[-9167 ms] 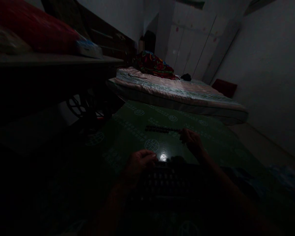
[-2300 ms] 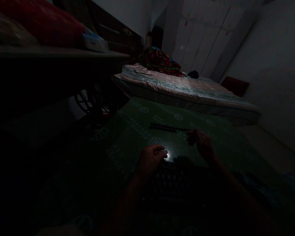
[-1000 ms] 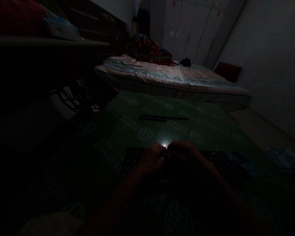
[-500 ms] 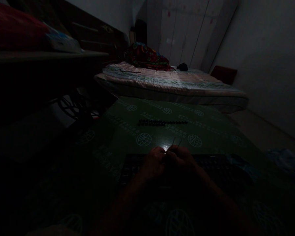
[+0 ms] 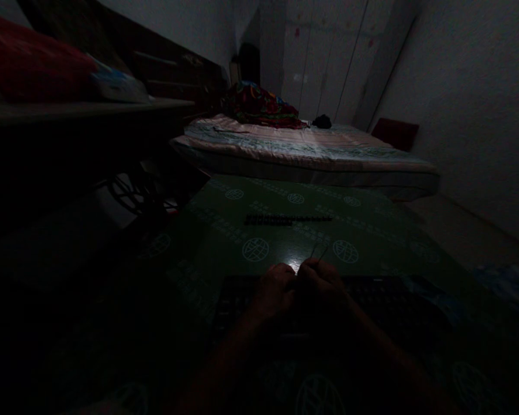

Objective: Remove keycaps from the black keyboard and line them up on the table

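Note:
A black keyboard [image 5: 372,291] lies across the green table [image 5: 207,236] beneath my hands. My right hand [image 5: 322,282] is closed around a thin wire tool, and its two wire prongs [image 5: 318,252] stick up past the fingers. It looks like a wire keycap puller. Close beside it, my left hand [image 5: 277,285] is curled with its fingertips together. Whatever it pinches is hidden in the dim light. Beyond the hands, small dark keycaps [image 5: 268,220] sit in rows on the table.
A bluish cloth [image 5: 432,294] covers part of the keyboard's right end. Past the table's far edge is a bed [image 5: 311,150] with a red patterned blanket [image 5: 263,106]. At left, a shelf [image 5: 168,104] bears a red bag [image 5: 34,63]. The room is very dark.
My hands have parted slightly, and the right one has turned so that the wire prongs lean more to the right. The whole view has shifted a little downward.

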{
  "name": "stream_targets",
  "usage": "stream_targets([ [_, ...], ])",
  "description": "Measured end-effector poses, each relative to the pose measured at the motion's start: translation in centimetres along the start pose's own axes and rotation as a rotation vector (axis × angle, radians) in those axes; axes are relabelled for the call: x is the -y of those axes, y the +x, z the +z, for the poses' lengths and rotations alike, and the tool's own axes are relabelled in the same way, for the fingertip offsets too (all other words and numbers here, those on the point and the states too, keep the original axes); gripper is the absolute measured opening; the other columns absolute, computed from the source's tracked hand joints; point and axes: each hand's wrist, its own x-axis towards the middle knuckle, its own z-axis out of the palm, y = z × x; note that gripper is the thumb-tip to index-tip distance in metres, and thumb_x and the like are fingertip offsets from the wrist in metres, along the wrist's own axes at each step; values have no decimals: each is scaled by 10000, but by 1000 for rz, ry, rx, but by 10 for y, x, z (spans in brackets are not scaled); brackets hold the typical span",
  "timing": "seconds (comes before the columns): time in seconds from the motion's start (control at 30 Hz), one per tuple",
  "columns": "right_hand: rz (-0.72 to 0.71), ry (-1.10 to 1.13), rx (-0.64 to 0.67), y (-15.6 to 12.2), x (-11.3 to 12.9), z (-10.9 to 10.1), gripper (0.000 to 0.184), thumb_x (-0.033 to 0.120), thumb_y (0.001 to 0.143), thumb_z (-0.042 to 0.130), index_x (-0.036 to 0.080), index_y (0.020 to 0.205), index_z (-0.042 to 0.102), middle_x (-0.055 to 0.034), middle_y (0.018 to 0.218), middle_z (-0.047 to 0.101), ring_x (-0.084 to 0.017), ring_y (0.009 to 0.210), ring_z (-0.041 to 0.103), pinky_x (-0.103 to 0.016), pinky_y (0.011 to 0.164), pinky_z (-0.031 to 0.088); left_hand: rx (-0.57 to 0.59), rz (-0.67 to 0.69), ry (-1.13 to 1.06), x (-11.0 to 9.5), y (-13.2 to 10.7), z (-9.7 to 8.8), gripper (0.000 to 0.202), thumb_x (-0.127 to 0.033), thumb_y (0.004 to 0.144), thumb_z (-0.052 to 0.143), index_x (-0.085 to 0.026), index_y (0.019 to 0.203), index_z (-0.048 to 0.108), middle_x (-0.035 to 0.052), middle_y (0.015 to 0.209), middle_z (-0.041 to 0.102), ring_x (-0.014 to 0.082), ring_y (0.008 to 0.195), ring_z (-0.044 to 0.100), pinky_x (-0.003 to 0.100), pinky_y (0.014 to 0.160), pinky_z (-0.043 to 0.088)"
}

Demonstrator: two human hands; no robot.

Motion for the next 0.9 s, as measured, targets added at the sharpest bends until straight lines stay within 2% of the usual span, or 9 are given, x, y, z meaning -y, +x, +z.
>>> stream_targets([
  [0.17, 20, 182, -114, -2, 4, 4, 237, 375, 729, 541, 177, 633, 453, 62, 505, 402, -66, 432, 366, -190, 409, 298, -35, -63, -60, -3, 0, -1, 143, -157, 664, 527, -180, 777, 612, 40, 876, 591, 182, 867, 515, 295, 776, 404],
  [0.33, 1, 208, -78, 1, 4, -2, 216, 370, 726, 554, 171, 670, 490, 46, 542, 461, -82, 472, 420, -202, 446, 347, -100, -62, -150, -10, -2, -4, 127, -158, 688, 501, -161, 772, 596, 40, 823, 595, 171, 826, 531, 276, 739, 411],
  [0.43, -40, 206, -83, 2, 8, -6, 189, 345, 736, 552, 167, 680, 523, 26, 570, 499, -93, 516, 458, -207, 481, 381, -104, -145, -283, -16, -3, -9, 136, -203, 713, 494, -169, 794, 597, 25, 799, 613, 157, 775, 555, 255, 694, 425],
  [0.57, -142, 89, -48, 1, 16, -9, 197, 346, 759, 530, 164, 689, 555, -6, 625, 551, -112, 591, 507, -215, 539, 419, -130, -296, -471, -23, -4, -19, 123, -215, 677, 533, -147, 753, 602, 15, 738, 627, 153, 723, 577, 245, 651, 435],
  [0.67, -195, 0, -9, 0, 19, -10, 201, 350, 776, 514, 165, 715, 565, -12, 651, 566, -120, 617, 523, -224, 573, 430, -144, -357, -606, -26, -4, -25, 107, -196, 623, 579, -136, 707, 608, 6, 709, 627, 149, 700, 583, 242, 644, 440],
  [0.77, -240, -82, 2, -2, 20, -10, 207, 354, 792, 501, 169, 733, 573, -11, 657, 577, -126, 626, 534, -228, 590, 432, -134, -404, -707, -28, -6, -29, 167, -208, 590, 621, -128, 736, 620, 15, 722, 638, 154, 698, 589, 254, 650, 447],
  [0.9, -336, -240, -95, -1, 23, -12, 203, 341, 810, 479, 173, 756, 581, -28, 709, 598, -142, 679, 555, -243, 646, 433, -182, -485, -811, -26, -6, -32, 272, -246, 566, 671, -130, 806, 615, 23, 769, 641, 151, 694, 587, 262, 637, 452],
])
